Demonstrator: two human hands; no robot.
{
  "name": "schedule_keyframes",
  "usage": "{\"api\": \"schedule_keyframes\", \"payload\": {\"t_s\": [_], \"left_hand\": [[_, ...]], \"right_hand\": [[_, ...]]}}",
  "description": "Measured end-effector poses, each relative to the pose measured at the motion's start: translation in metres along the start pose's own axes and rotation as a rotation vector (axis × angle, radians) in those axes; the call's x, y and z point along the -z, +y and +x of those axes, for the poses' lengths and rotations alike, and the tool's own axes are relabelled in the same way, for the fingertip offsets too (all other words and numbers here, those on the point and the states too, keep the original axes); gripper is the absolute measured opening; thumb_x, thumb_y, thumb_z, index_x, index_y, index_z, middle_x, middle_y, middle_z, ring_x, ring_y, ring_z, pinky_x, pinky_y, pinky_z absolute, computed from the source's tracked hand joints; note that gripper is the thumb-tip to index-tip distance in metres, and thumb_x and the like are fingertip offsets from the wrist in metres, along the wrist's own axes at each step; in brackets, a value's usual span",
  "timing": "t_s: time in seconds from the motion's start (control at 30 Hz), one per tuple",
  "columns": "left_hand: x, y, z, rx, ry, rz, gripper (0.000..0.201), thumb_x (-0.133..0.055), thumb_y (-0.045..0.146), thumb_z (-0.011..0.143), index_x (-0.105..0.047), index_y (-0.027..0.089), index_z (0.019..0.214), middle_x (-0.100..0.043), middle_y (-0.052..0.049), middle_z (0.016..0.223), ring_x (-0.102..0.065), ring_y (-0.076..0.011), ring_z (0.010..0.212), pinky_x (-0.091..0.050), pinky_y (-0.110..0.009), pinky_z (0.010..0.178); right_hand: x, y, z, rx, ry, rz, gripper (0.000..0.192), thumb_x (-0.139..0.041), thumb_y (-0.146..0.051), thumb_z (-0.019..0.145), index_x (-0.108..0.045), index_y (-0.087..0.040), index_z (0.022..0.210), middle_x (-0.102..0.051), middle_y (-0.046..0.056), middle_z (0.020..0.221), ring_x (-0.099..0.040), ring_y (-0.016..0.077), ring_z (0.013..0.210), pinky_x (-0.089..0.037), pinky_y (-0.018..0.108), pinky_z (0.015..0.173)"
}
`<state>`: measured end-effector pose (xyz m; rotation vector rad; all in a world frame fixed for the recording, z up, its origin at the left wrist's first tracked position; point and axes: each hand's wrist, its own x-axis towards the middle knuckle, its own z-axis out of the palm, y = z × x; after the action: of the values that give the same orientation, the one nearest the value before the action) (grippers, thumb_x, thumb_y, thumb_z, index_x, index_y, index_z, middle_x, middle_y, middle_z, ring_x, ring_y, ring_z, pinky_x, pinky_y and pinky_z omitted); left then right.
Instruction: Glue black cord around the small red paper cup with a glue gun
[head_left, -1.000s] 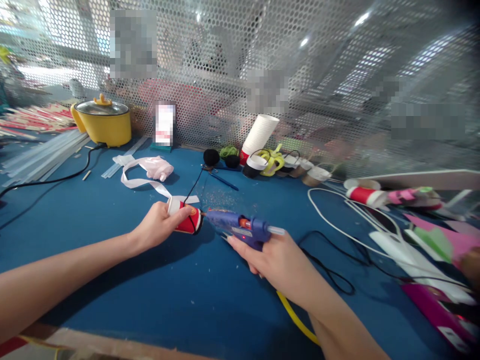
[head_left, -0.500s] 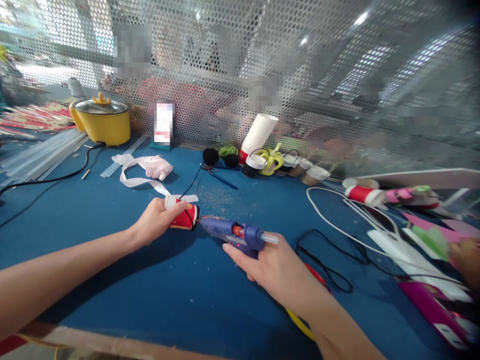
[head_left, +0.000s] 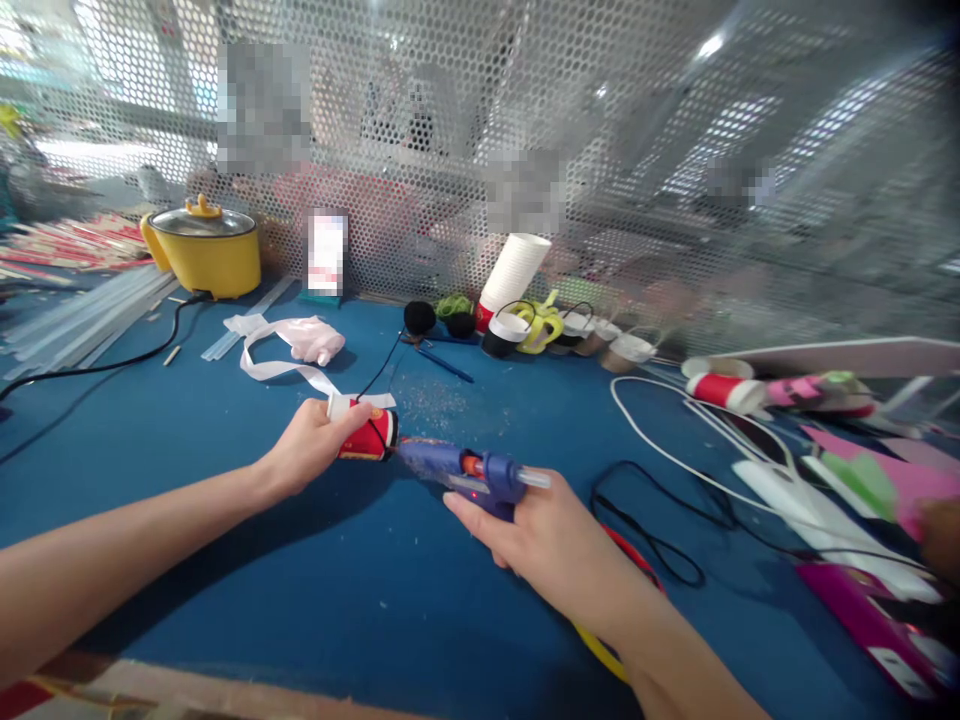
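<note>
Broadly, the blue felt-covered bench [head_left: 225, 560] carries everything, with a yellow lidded electric pot [head_left: 202, 258] far back by the mesh wall, out of the way. Nearer the middle, the right hand [head_left: 544, 540] grips a blue plastic hot-glue gun [head_left: 465, 470], fingers wrapped around its handle, nozzle aimed left so its tip meets the work. The left hand [head_left: 311, 448] pins a small red-and-white paper cup [head_left: 365, 437] on its side against the bench, fingers closed over it, steadying its end toward the nozzle.
</note>
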<state>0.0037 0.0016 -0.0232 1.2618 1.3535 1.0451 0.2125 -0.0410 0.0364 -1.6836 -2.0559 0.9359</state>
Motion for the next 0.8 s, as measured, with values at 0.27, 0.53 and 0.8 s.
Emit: {"api": "schedule_keyframes", "payload": {"t_s": [0.27, 0.53, 0.8], "left_hand": [[-0.001, 0.004, -0.004, -0.070, -0.025, 0.094, 0.043, -0.049, 0.052, 0.071, -0.042, 0.017, 0.047, -0.035, 0.005, 0.044, -0.027, -0.0065, 0.042, -0.019, -0.021, 0.040], [-0.001, 0.003, -0.006, -0.148, -0.054, 0.082, 0.044, -0.049, 0.052, 0.073, -0.038, 0.018, 0.047, -0.034, 0.005, 0.046, -0.026, -0.0066, 0.044, -0.019, -0.020, 0.040], [0.000, 0.003, -0.008, -0.172, -0.069, 0.088, 0.042, -0.049, 0.052, 0.073, -0.048, 0.015, 0.052, -0.038, 0.004, 0.049, -0.030, -0.0075, 0.047, -0.023, -0.020, 0.042]], "right_hand": [[0.008, -0.011, 0.002, -0.013, 0.051, 0.062, 0.027, -0.056, -0.034, 0.074, -0.049, -0.020, 0.052, -0.047, -0.004, 0.035, -0.044, 0.0096, 0.032, -0.037, 0.022, 0.038], [0.022, 0.011, 0.022, 0.015, 0.163, 0.301, 0.029, -0.059, -0.043, 0.072, -0.056, -0.017, 0.060, -0.050, -0.002, 0.041, -0.046, 0.0096, 0.037, -0.038, 0.023, 0.041], [0.035, 0.052, 0.087, -0.146, 0.347, 0.276, 0.017, -0.060, -0.030, 0.074, -0.056, -0.016, 0.065, -0.053, 0.000, 0.051, -0.047, 0.0092, 0.043, -0.040, 0.023, 0.042]]}}
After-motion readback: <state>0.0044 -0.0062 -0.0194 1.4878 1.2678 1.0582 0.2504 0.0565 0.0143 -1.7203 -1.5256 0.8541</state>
